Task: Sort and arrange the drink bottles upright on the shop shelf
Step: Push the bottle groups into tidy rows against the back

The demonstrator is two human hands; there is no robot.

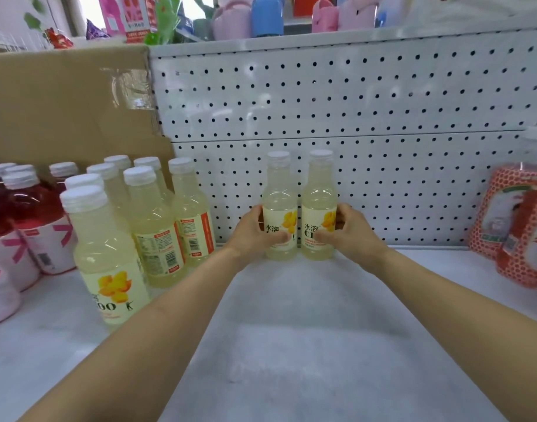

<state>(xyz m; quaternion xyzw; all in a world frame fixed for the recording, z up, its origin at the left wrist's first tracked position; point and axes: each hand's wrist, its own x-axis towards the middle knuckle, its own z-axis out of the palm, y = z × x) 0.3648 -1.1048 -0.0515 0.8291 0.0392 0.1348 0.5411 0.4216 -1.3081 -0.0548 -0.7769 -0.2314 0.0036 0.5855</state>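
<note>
Clock set flat on the shelf, 12 pointing away from the wearer.

Nearest: the white shelf deck [291, 330] is lying bare between the two outstretched arms. At 9 to 10 o'clock a cluster of pale yellow bottles [151, 214] is standing upright, some showing barcodes rather than the fruit picture. Beyond them, at 9 o'clock, the red bottles [33, 208] are standing in their own group.

At 12 o'clock the left hand [255, 231] is wrapping round the label band of the left bottle [279, 205], thumb lying across the front. The right hand [349, 229] is gripping the right bottle [319, 202] the same way. Each hand is closed round one bottle. Both bottles are standing upright on the deck, side by side and touching or nearly so, fruit labels facing the wearer. They are sitting just in front of the pegboard back panel [352, 102].

Step in hand, as judged: seating this pair as the back of a new yellow row. To do it well, the bases should be pressing flat on the deck before the fingers are letting go, labels squared forward, and the pair pushed back evenly.

Relative to the grip: each bottle is lying inboard of its hand, the two bodies filling the gap between the palms. Caps and shoulders are rising clear above the fingers, toward 12.

Farther off, a cardboard box [63, 102] is standing behind the clusters at 10 o'clock. An orange-patterned pack [510, 226] is sitting at 2 o'clock.
</note>
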